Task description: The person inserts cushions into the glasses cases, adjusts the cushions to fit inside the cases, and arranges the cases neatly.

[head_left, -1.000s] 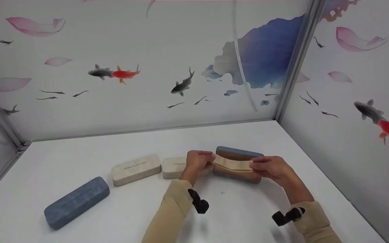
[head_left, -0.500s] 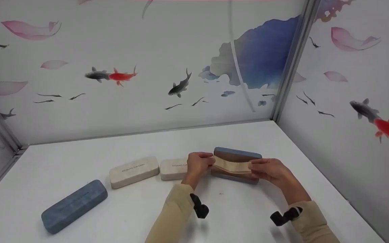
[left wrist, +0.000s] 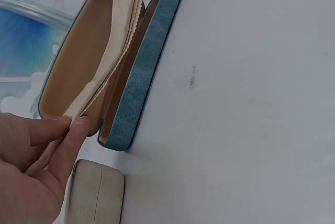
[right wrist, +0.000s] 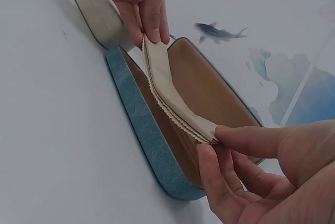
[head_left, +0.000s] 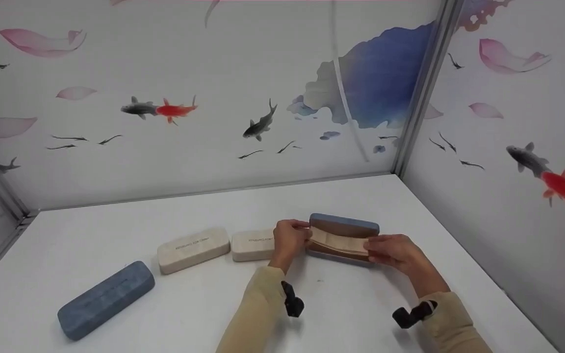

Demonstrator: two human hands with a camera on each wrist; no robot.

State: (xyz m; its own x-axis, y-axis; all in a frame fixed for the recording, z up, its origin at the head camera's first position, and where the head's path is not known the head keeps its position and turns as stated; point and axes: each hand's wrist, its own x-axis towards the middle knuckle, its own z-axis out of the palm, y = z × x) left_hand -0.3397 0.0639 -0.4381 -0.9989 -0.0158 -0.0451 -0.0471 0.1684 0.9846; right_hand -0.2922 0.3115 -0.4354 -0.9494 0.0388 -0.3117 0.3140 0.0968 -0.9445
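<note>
A folded cream cleaning cloth (head_left: pixel 339 242) with zigzag-cut edges is stretched between both hands, sagging in the middle. My left hand (head_left: pixel 290 240) pinches its left end between thumb and fingers; my right hand (head_left: pixel 399 252) pinches the other end. Directly beneath lies an opened blue glasses case (head_left: pixel 344 221) with a brown lining, its lid raised at the back. In the left wrist view the cloth (left wrist: pixel 118 41) hangs over the mouth of the case (left wrist: pixel 144 72). The right wrist view has the cloth's folded layers (right wrist: pixel 167 88) above the case's lower half (right wrist: pixel 141 124).
Left of the opened case stands a closed cream glasses case (head_left: pixel 253 246), partly behind my left hand. Another closed cream case (head_left: pixel 194 250) and a closed blue one (head_left: pixel 107 300) lie farther left on the white table (head_left: pixel 204 314). Printed wall panels (head_left: pixel 214 63) border the back and right.
The cloth stays pinched in both hands over the opened case. My right hand has dipped slightly, bringing its end of the cloth a little lower. The whole scene shifts slightly with the head.
</note>
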